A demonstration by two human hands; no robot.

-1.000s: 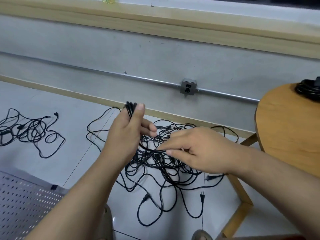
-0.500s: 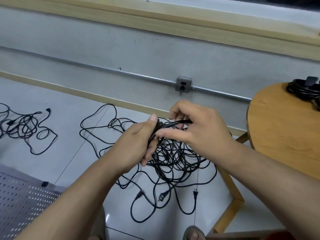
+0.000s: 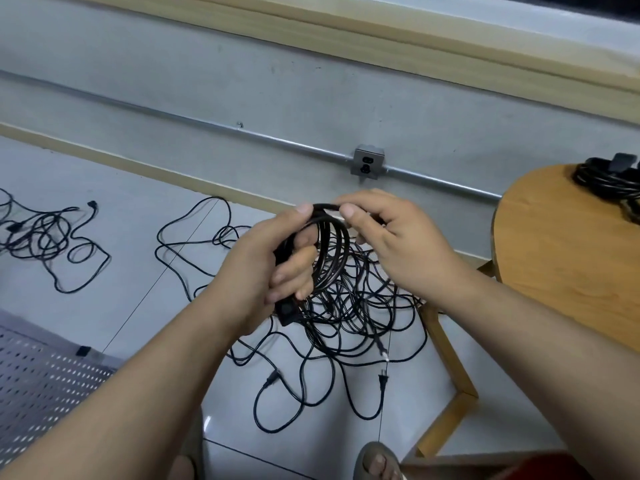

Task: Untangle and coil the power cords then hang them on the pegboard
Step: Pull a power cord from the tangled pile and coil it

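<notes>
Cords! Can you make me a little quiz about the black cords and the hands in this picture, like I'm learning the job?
1. True or false: the left hand holds nothing.
2. How many separate tangles of cord lie on the floor?
3. Where does the bundled cord rest? A) on the round wooden table B) on the floor C) on the windowsill

Key:
1. False: it grips the coil, and the right hand pinches the coil's top loop.
2. Two: the big tangle below the hands and the small tangle off to the left.
3. A.
</notes>
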